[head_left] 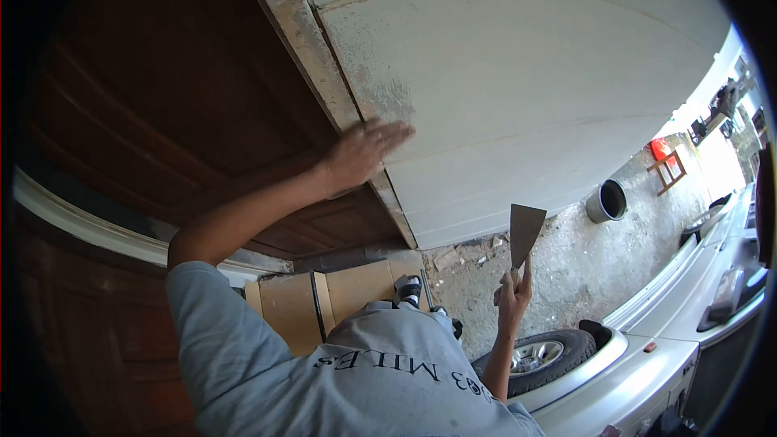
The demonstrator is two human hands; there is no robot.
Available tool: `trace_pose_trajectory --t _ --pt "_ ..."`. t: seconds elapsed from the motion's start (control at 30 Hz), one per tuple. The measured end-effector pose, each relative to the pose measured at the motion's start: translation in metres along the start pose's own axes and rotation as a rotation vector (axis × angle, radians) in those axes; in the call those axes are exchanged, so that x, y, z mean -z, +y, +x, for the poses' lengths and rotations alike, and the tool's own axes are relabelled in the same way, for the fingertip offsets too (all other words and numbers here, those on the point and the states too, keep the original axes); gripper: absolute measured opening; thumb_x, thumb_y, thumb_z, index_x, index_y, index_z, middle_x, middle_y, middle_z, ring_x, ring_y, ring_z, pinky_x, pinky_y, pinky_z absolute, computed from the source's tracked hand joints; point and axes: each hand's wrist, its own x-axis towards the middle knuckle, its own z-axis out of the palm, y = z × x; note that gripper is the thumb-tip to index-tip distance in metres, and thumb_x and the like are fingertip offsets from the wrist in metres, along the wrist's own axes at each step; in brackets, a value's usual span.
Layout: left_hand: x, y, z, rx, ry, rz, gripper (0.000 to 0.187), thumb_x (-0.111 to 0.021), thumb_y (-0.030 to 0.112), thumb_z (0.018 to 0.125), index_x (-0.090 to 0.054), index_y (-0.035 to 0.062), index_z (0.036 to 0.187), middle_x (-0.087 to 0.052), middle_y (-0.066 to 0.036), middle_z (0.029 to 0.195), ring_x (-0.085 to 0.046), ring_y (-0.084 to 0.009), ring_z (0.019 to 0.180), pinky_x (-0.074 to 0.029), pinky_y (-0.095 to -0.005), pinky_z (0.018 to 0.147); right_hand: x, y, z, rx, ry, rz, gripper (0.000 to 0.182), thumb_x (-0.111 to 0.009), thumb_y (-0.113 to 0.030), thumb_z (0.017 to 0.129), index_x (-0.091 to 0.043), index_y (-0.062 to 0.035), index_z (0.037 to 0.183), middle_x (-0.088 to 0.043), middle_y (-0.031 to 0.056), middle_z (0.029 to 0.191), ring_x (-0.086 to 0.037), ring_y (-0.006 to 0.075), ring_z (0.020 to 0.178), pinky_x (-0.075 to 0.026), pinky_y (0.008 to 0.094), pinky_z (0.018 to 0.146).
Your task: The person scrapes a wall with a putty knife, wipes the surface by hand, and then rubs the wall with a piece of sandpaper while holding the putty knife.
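Note:
My left hand (368, 154) is raised over the edge where the door frame (312, 57) meets the pale wall panel (486, 73). Its fingers are stretched out flat, slightly blurred, and hold nothing. Just above the fingertips the wall shows a rough grey patch (394, 99). My right hand (511, 295), lower and farther right, is closed round the handle of a putty knife (527, 233). The knife's wide, flat blade points up and away from me, overlapping the bottom of the wall in this view.
Brown panelled doors (162, 73) fill the left side. Below me are a tan board platform (348, 299) and my feet. To the right are a metal bucket (607, 202), a wooden stool (668, 171), and a silver vehicle (647, 340). Rubble (469, 255) lies along the wall base.

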Motion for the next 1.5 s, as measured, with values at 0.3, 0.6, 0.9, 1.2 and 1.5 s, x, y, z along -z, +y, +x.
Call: trace_pose_trajectory --t 0.3,0.6,0.9,1.2,1.5 --pt "-0.007 0.029 -0.01 -0.003 -0.064 -0.042 0.071 -0.049 0.039 0.084 -0.019 0.0064 0.14 -0.012 -0.002 0.148 -0.009 -0.0182 0.136 -0.008 -0.0407 0.11 -0.012 -0.007 -0.003 -0.012 -0.102 -0.017 0.058 -0.049 -0.001 0.083 -0.032 -0.0123 0.138 -0.043 -0.004 0.061 -0.037 0.0014 0.045 -0.031 0.0175 0.037" --pt "0.013 -0.014 -0.01 0.262 0.255 -0.204 0.07 -0.055 0.031 0.08 -0.023 0.0157 0.14 -0.008 0.001 0.149 -0.009 -0.0197 0.136 -0.009 -0.0414 0.111 -0.017 -0.005 -0.003 -0.04 -0.112 -0.014 0.059 -0.048 0.0 0.083 -0.031 -0.0122 0.138 -0.043 -0.004 0.061 -0.037 0.0013 0.044 -0.032 0.0173 0.037" --pt "-0.012 0.022 -0.02 0.03 0.035 -0.177 0.067 -0.055 0.026 0.078 -0.029 0.0097 0.138 -0.016 0.0 0.147 -0.013 -0.0204 0.135 -0.015 -0.045 0.108 -0.032 -0.007 0.004 -0.029 -0.148 -0.036 0.061 -0.048 0.0 0.081 -0.03 -0.0114 0.138 -0.044 -0.003 0.061 -0.039 0.0023 0.045 -0.033 0.0181 0.038" --pt "-0.01 0.036 -0.025 -0.007 -0.086 -0.445 0.055 -0.055 0.019 0.079 -0.04 0.0044 0.13 -0.026 -0.009 0.142 -0.026 -0.026 0.13 -0.023 -0.0511 0.104 -0.038 -0.01 0.002 -0.005 -0.176 -0.061 0.062 -0.049 0.0 0.08 -0.03 -0.0103 0.138 -0.043 -0.0037 0.06 -0.038 0.002 0.046 -0.032 0.0178 0.04" --pt "0.009 0.028 -0.014 0.2 0.187 -0.451 0.057 -0.052 0.022 0.08 -0.036 0.0074 0.133 -0.02 -0.008 0.145 -0.016 -0.0244 0.135 -0.013 -0.0517 0.107 -0.062 -0.031 0.002 0.016 -0.274 -0.057 0.06 -0.05 -0.001 0.082 -0.03 -0.0091 0.138 -0.041 -0.0051 0.06 -0.037 0.0022 0.046 -0.031 0.0184 0.041"
